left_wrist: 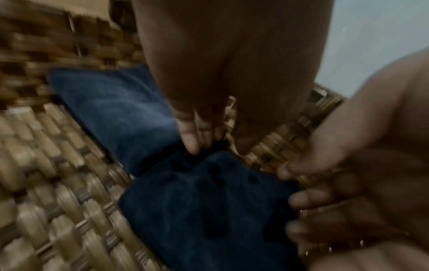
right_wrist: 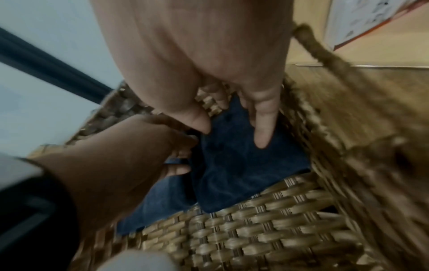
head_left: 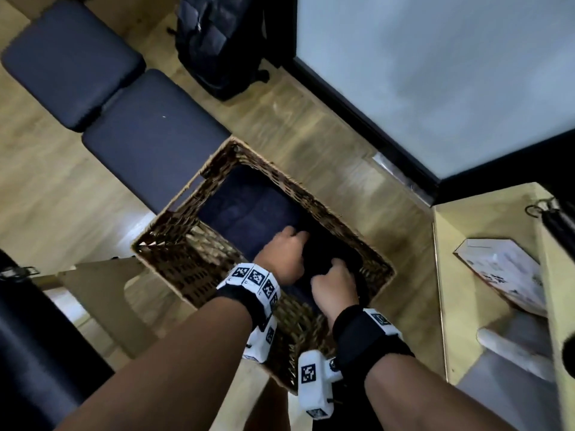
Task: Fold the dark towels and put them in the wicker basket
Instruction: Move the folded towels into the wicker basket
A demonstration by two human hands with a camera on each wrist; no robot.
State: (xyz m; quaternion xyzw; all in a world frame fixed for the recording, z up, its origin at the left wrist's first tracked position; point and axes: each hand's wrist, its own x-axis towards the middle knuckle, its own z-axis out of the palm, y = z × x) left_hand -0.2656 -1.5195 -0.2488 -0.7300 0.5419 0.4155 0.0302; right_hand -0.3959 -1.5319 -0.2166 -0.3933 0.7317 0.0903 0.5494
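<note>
The wicker basket stands on the wood floor, with both my hands down inside it. A folded blue towel lies flat in its far half, also seen as the lighter blue towel. A darker folded towel sits beside it in the near half, against the basket wall. My left hand pinches this dark towel's far edge between fingers and thumb. My right hand holds its other side, thumb at the edge and one finger on top of the dark towel.
Two dark padded stools stand left of the basket, with a black backpack behind. A frosted panel with a dark frame runs along the right. A low wooden shelf at right holds a white box.
</note>
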